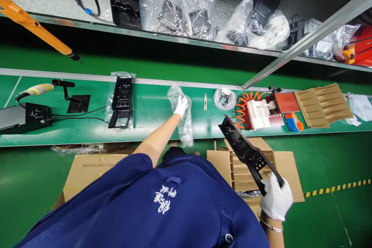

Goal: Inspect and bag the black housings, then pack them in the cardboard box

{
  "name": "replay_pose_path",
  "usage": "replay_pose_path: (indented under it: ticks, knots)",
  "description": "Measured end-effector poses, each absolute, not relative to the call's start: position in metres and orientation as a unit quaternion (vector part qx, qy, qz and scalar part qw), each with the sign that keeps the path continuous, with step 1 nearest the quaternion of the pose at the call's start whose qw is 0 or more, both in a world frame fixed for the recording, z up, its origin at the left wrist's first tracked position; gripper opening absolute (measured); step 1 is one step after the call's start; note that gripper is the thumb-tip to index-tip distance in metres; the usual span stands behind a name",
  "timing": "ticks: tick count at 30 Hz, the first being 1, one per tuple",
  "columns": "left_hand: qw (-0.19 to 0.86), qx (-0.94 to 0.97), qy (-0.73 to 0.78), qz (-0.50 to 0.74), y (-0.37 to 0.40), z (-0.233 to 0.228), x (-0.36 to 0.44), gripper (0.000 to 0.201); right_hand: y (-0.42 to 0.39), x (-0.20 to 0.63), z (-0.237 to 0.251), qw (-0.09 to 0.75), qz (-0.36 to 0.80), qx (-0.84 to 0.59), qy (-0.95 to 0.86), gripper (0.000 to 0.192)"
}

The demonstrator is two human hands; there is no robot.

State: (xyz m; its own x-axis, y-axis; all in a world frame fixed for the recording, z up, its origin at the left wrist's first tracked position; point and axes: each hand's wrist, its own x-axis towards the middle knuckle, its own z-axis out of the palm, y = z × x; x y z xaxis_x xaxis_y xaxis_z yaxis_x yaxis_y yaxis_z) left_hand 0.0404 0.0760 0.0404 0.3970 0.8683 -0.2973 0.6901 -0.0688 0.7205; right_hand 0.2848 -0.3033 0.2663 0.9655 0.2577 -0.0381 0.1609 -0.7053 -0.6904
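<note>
My left hand [180, 107], in a white glove, reaches onto the green bench. Its fingers are closed on a clear plastic bag [186, 130] that lies crumpled and hangs slightly over the front edge. My right hand [276, 197], also gloved, grips the forked end of a black metal bracket [247, 150]. The bracket tilts up and to the left, held in the air above an open cardboard box [219, 164] with dividers. A similar black bracket [122, 99] lies on a plastic bag at the left of the bench.
Tweezers [205, 102] and a bag of small parts [224, 98] lie right of my left hand. Farther right are a red-and-white fixture [258, 114] with an orange coiled hose and cardboard dividers [322, 104]. An orange screwdriver [37, 27] hangs upper left; a soldering station [26, 116] stands below.
</note>
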Motion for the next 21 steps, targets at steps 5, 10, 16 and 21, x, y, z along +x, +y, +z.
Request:
replay_pose_path:
  ticks: [5,10,16,21]
  knots:
    - [0.39,0.772,0.5,0.043,0.043,0.046,0.003,0.064,-0.289,0.271,0.273,0.39,0.08,-0.914,-0.077,0.055]
    - [0.33,0.792,0.514,-0.032,0.026,0.038,0.001,0.063,-0.286,0.26,0.274,0.405,0.078,-0.908,-0.07,0.055]
    - [0.33,0.842,0.423,-0.055,0.041,0.046,0.099,0.046,-0.3,0.266,0.275,0.388,0.038,-0.919,-0.052,0.055]
    - [0.345,0.83,0.428,-0.091,0.02,0.043,0.182,0.06,-0.319,0.268,0.273,0.404,0.026,-0.914,-0.026,0.052]
